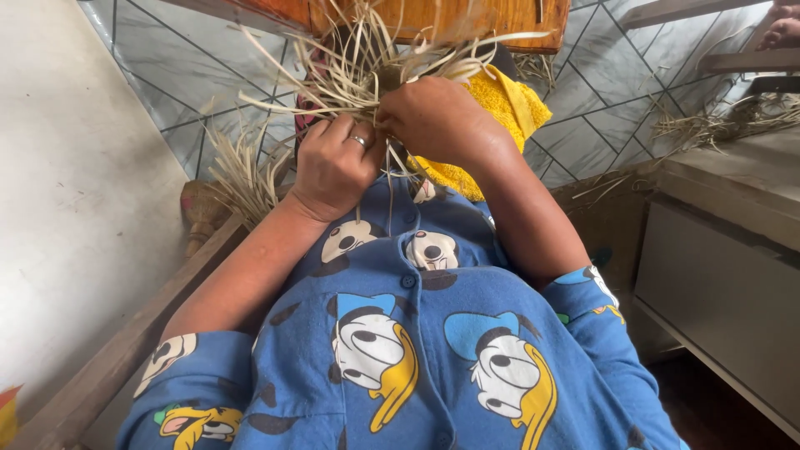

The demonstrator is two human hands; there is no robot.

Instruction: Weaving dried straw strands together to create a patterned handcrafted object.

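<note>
A bundle of pale dry straw strips [367, 62] fans out above my lap. My left hand [333, 167], with a ring on one finger, is closed around the strips at their gathered point. My right hand [433, 117] grips the same bundle right beside it, fingers curled into the knot of strips. A yellow cloth [500, 108] lies under my right hand. My blue cartoon-print shirt [417, 350] fills the lower part of the view.
A wooden plank [433, 17] crosses the top. More loose straw [246, 171] lies at the left on a wooden bar [125, 350], and a straw heap [717, 121] tops a grey cabinet [725, 275] at the right. Diamond-patterned tiled floor [600, 92] lies behind.
</note>
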